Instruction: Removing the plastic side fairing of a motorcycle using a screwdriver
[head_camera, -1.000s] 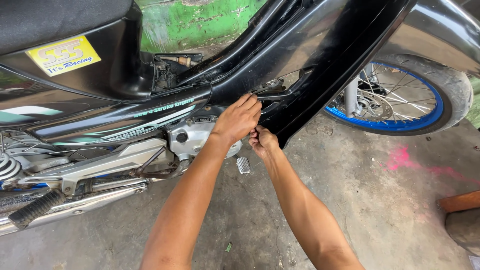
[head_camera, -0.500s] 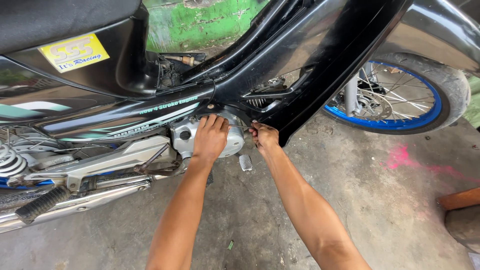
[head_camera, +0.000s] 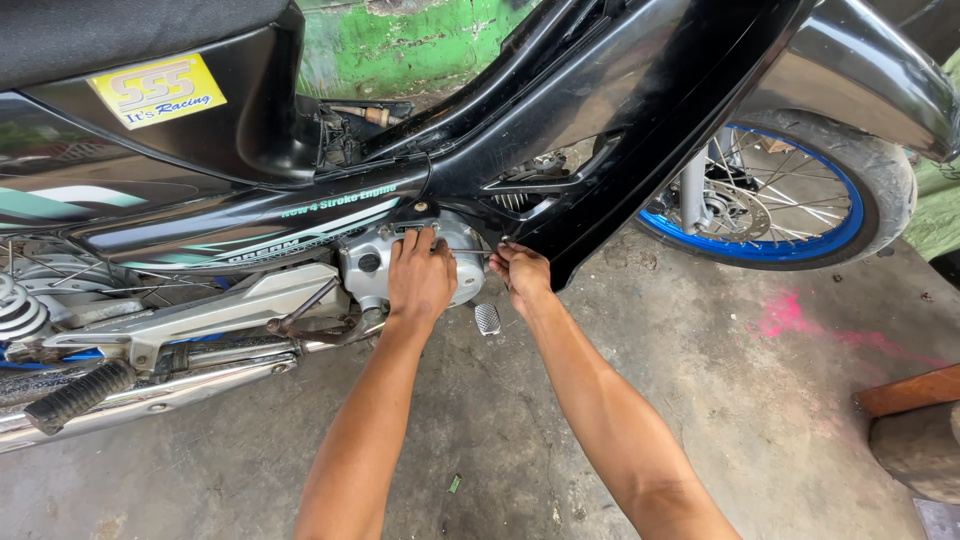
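Note:
A black motorcycle (head_camera: 620, 130) stands side-on in front of me. My left hand (head_camera: 420, 278) lies flat on the silver engine cover (head_camera: 365, 262), fingertips at its upper edge below the black side panel (head_camera: 250, 225); it holds nothing. Just to its right, my right hand (head_camera: 522, 272) is closed around a thin metal tool (head_camera: 472, 251) whose shaft points left toward the cover. That hand sits under the lower tip of the black leg shield (head_camera: 590, 225). The tool's tip is hidden by my left hand.
A small metal foot pedal (head_camera: 487, 318) hangs below my hands. The front wheel with a blue rim (head_camera: 800, 240) is at the right, and a footpeg (head_camera: 75, 395) and chrome exhaust at lower left. The floor is concrete with a pink stain (head_camera: 785, 315); a wooden piece (head_camera: 910, 390) lies at right.
My left hand has dropped from the black panel edge down onto the silver engine cover. My right hand has stayed near the leg shield tip with the tool.

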